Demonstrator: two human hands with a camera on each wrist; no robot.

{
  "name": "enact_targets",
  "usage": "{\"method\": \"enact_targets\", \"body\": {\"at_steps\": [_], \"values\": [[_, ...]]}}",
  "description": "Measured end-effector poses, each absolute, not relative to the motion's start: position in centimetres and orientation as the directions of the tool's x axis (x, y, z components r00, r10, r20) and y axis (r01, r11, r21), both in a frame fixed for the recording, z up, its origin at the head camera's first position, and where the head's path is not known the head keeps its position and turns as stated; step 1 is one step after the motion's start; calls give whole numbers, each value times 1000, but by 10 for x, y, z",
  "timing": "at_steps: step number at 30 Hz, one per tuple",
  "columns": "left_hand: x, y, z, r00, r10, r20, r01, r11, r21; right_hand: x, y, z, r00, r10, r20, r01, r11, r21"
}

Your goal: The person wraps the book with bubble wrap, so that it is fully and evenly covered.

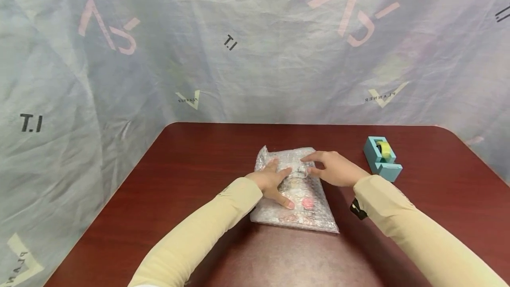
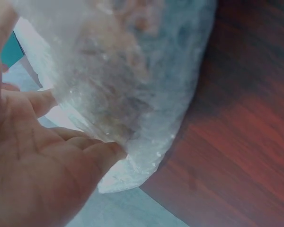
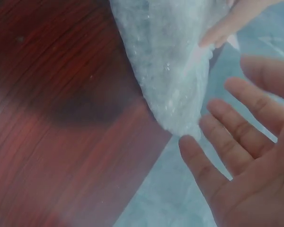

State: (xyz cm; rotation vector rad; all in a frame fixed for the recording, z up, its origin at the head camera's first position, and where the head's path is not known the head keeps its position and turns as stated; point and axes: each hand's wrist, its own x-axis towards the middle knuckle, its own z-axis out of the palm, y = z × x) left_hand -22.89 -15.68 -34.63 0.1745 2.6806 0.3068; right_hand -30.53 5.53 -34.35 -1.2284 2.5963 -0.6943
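Note:
A flat parcel of clear bubble wrap [image 1: 318, 211] lies on the table, with a pink patch and other blurred colours showing through it. My left hand [image 1: 272, 184] rests on its left half, fingers spread and mostly straight. In the left wrist view the bubble wrap [image 2: 146, 94] fills the middle beside the open left palm [image 2: 42, 165]. Over the parcel's upper right edge is my right hand [image 1: 338, 168], its fingers pointing left and loosely extended. The right wrist view shows the right hand [image 3: 255, 161] with fingers apart, close beside the wrap [image 3: 165, 71], gripping nothing.
A light blue tape dispenser [image 1: 374, 156] with a yellow tape roll [image 1: 384, 149] stands on the dark red table [image 1: 199, 167], right of the parcel. Grey printed cloth [image 1: 255, 56] hangs behind the table and along its sides. A dark object [image 1: 357, 208] sits under the right cuff.

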Motion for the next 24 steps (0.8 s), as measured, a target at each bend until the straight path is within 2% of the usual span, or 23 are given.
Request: {"method": "enact_targets", "body": {"at_steps": [3,6,9,13,18,24], "values": [[-226,-160,-347,-899,172,-403,63,961,271,-306,66,-339,-681,-728,85,-661,559,-501],[-224,-162,-347,-899,172,-402,56,957,284,-310,84,-332,-751,-650,117,-603,605,-520],[-223,-162,-347,-898,172,-405,55,957,285,-314,106,-324,-823,-556,117,-525,664,-532],[-221,-161,-346,-897,177,-405,63,958,279,-319,136,-317,-886,-456,83,-432,748,-504],[-219,-160,-344,-898,170,-405,56,959,278,-324,169,-311,-939,-344,22,-313,822,-475],[-218,-159,-344,-898,170,-406,57,960,275,-323,197,-312,-965,-259,-41,-216,873,-437]]}}
